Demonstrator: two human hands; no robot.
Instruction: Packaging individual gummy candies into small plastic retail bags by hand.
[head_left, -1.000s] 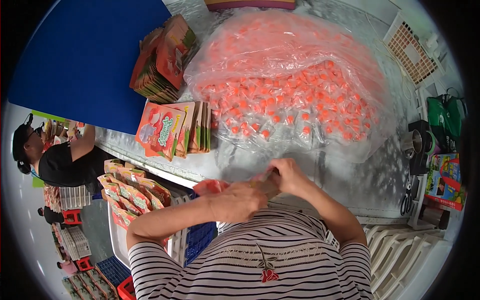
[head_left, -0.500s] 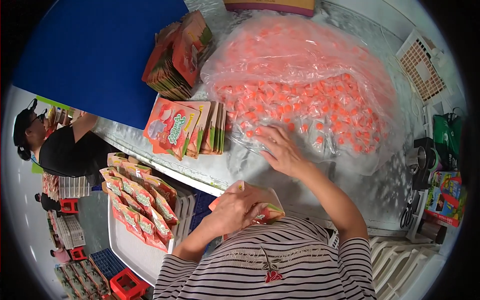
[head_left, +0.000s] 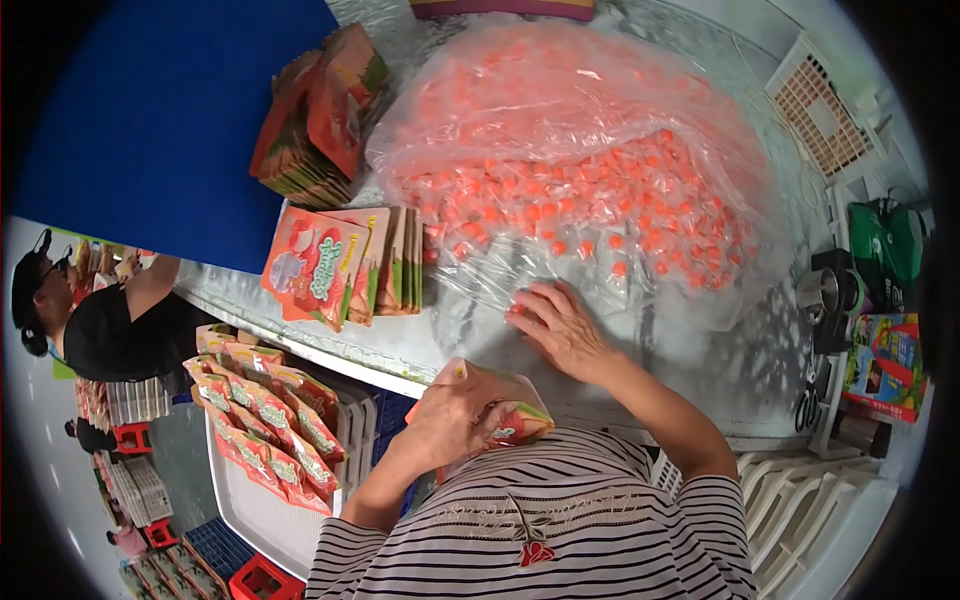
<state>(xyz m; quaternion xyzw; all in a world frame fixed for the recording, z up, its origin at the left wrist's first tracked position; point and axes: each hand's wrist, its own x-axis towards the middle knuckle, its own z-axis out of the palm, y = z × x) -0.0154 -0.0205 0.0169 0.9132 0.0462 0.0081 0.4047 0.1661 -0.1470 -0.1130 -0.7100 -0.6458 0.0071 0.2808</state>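
Note:
My left hand (head_left: 447,420) grips a red and cream pouch (head_left: 525,424) close to my striped shirt, with its wide end turned toward the table. Over the tabletop my right hand (head_left: 566,330) has its fingers bent down. A small orange-red wrapped sweet (head_left: 517,309) shows at its fingertips; the palm hides whatever else may be there. Beyond that hand lies a large clear plastic bag (head_left: 560,110), its near side open, full of orange-red wrapped sweets (head_left: 540,212). Several flat pouches (head_left: 318,268) lie fanned out at the table's left, left of the bag.
A taller stack of pouches (head_left: 318,130) stands beside a blue panel (head_left: 150,120). At lower left, filled pouches (head_left: 268,415) stand in a white tray (head_left: 238,505). Scissors (head_left: 806,405) and a white basket (head_left: 822,110) are on the right. A co-worker in black (head_left: 115,320) is at far left.
My right hand has drawn back from the bag's open edge toward me, with an orange-red sweet now showing at its fingertips. My left hand keeps its hold on the pouch. The view has shifted slightly.

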